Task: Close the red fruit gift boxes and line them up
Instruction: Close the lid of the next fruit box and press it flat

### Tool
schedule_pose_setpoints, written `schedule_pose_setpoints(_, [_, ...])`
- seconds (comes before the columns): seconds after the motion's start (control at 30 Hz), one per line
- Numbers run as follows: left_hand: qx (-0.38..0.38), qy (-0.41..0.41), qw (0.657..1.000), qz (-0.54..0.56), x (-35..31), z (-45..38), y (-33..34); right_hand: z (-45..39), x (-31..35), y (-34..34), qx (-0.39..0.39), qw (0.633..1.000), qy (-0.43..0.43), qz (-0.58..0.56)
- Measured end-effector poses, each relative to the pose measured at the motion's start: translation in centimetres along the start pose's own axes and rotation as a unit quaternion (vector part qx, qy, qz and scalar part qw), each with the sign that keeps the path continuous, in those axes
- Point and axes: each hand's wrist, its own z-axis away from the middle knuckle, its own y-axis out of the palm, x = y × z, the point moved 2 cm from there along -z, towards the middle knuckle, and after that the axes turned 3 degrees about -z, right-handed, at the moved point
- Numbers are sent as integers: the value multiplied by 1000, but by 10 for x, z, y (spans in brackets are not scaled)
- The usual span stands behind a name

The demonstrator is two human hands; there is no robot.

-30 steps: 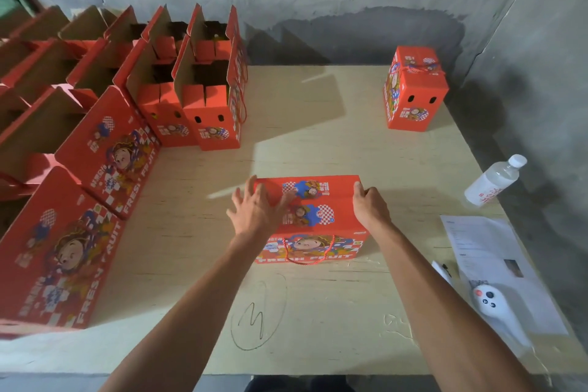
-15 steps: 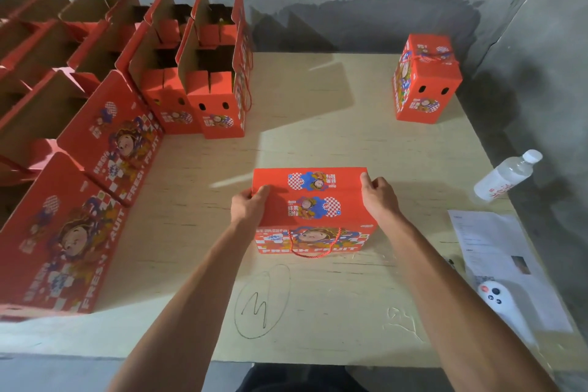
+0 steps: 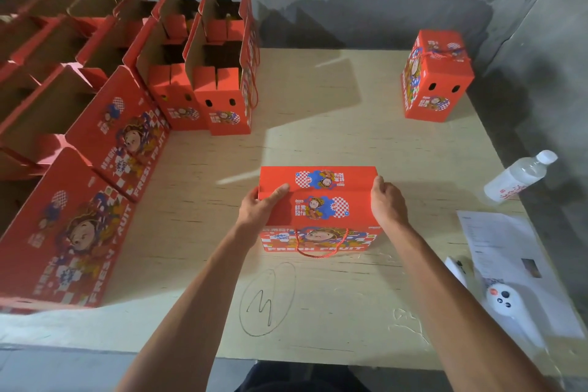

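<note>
While both hands hold it, the closed red gift box (image 3: 319, 200) stands on the plywood table (image 3: 334, 124), its red cord handle (image 3: 321, 243) hanging on the side toward the person. The left hand (image 3: 259, 208) grips the left end with the thumb on top; the right hand (image 3: 388, 202) clasps the right end. Far beyond the right hand a second closed box (image 3: 436, 76) stands by the wall. To the left of the left hand the open boxes (image 3: 203, 73) stand in rows. Right of the right hand lie a water bottle (image 3: 518, 177), a printed sheet (image 3: 506, 264) and a white remote (image 3: 504, 299).
</note>
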Motion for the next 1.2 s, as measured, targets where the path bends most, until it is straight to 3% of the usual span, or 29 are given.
schedule_pose_setpoints(0.27, [-40, -9, 999, 5, 1, -5, 0, -3, 12, 2, -35, 997, -6, 69])
schedule_pose_setpoints(0.37, [-45, 13, 999, -17, 2, -4, 0, 0, 7, -1, -30, 998, -7, 50])
schedule_pose_setpoints(0.57, [42, -9, 999, 0, 2, -2, 2, 11, -4, -4, 14, 999, -29, -12])
schedule_pose_setpoints(0.7, [29, -23, 999, 24, 3, -5, 2, 15, -2, -5, 41, 997, -39, -57])
schedule_pose_setpoints(0.97, [9, -47, 998, 35, 3, -10, 1, 11, 4, -7, 52, 998, -34, -20])
schedule_pose_setpoints(1.2, [-25, -65, 997, 36, 4, -14, 2, 9, 5, -9, 72, 993, -7, -97])
